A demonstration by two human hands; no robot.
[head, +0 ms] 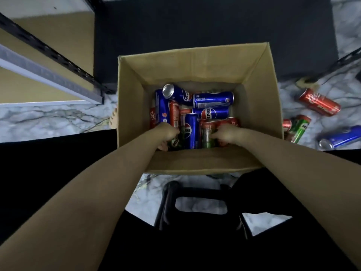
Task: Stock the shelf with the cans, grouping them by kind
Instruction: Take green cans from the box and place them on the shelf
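Note:
An open cardboard box (195,61) sits on the floor in front of me, holding several blue Pepsi cans (213,99), red cola cans (173,114) and green Milo cans. Both my hands reach down into its near side. My left hand (166,133) is closed around a dark green Milo can (176,142) at the lower left of the pile. My right hand (227,133) grips a green can (208,136) standing beside a blue Pepsi can (190,133).
A metal shelf (45,75) with tan boards stands at the left. Loose cans lie on the marble floor to the right: a red one (319,102), a green one (299,129), a blue one (341,137). A black stool (201,204) is under me.

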